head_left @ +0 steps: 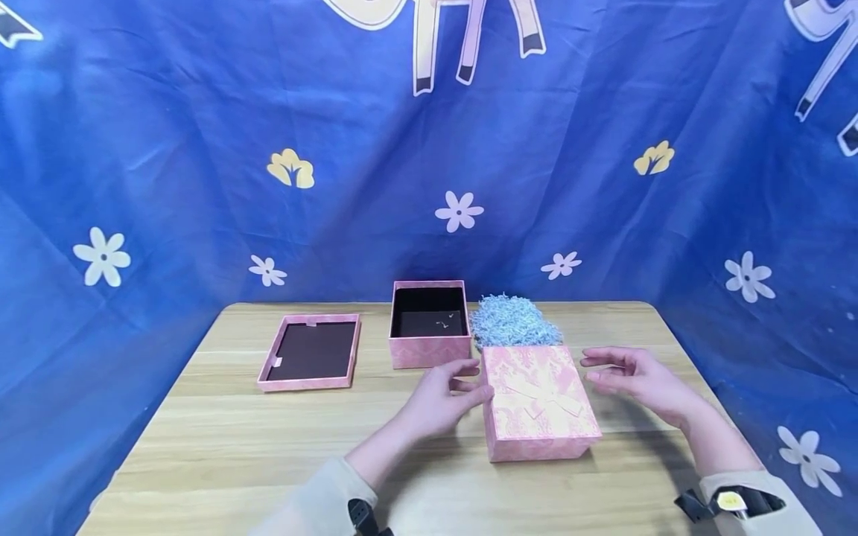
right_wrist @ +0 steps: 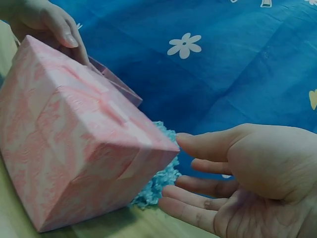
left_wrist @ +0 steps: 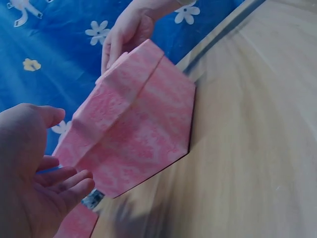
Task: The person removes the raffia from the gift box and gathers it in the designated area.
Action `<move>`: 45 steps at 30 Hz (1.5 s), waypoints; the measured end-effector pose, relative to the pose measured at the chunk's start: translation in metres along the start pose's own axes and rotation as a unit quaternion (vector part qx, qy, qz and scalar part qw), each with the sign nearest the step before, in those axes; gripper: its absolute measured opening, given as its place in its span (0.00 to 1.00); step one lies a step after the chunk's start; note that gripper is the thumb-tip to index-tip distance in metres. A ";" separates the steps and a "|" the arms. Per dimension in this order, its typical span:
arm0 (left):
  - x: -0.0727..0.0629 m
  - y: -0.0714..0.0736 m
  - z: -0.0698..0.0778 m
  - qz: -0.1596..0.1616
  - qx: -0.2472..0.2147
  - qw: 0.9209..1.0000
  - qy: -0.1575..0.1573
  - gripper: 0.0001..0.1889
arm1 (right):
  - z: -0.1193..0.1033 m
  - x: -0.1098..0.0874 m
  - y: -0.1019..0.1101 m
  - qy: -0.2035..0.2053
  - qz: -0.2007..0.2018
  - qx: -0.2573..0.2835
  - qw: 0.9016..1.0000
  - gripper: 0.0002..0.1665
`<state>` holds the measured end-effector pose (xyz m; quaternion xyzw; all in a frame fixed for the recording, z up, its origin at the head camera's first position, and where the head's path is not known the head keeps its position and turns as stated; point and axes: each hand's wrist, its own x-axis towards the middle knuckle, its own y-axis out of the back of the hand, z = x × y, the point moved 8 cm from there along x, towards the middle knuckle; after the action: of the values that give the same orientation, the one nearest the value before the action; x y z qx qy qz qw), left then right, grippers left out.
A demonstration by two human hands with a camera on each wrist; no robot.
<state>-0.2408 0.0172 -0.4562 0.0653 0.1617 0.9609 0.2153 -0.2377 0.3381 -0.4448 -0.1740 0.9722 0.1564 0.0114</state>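
Observation:
A pink patterned gift box (head_left: 539, 398) with its lid on and a bow on top stands on the wooden table, right of the middle. My left hand (head_left: 447, 396) is at its left side, fingers loosely extended and fingertips right by the lid's edge. On the other side my right hand (head_left: 637, 380) hovers a little apart from the box, fingers relaxed and spread. In the left wrist view the left palm (left_wrist: 34, 183) faces the box's side. The right wrist view has the right thumb (right_wrist: 203, 144) close to a lid corner. Neither hand grips anything.
Behind the box lies a heap of blue shredded paper (head_left: 512, 321). A smaller pink box (head_left: 431, 351), uncovered and dark inside with a few light scraps, stands beside it. Farther left rests an upturned pink lid (head_left: 304, 385). A blue printed cloth (head_left: 375, 223) hangs behind the table.

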 end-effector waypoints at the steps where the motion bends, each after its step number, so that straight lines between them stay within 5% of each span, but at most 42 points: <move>1: -0.001 -0.002 0.000 0.000 -0.001 1.000 0.002 0.35 | 0.002 -0.001 -0.002 -0.002 -0.004 0.009 1.000 0.35; 11: -0.001 -0.013 -0.002 -0.001 -0.022 1.000 0.012 0.37 | 0.011 -0.006 -0.022 0.001 -0.048 0.031 0.998 0.34; 21: -0.001 -0.017 -0.004 -0.007 -0.084 0.996 0.037 0.37 | 0.021 -0.006 -0.030 -0.033 -0.060 0.102 0.992 0.33; 32: -0.001 -0.014 -0.001 -0.004 -0.118 0.991 0.055 0.37 | 0.013 -0.004 -0.030 -0.035 -0.063 0.109 0.991 0.34; 45: 0.002 -0.004 0.023 0.001 -0.105 0.994 0.020 0.35 | -0.013 -0.010 -0.021 -0.004 -0.049 0.121 0.991 0.31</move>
<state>-0.2367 0.0280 -0.4357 0.0235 0.0640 0.9738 0.2167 -0.2212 0.3191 -0.4383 -0.2182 0.9742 0.0374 0.0442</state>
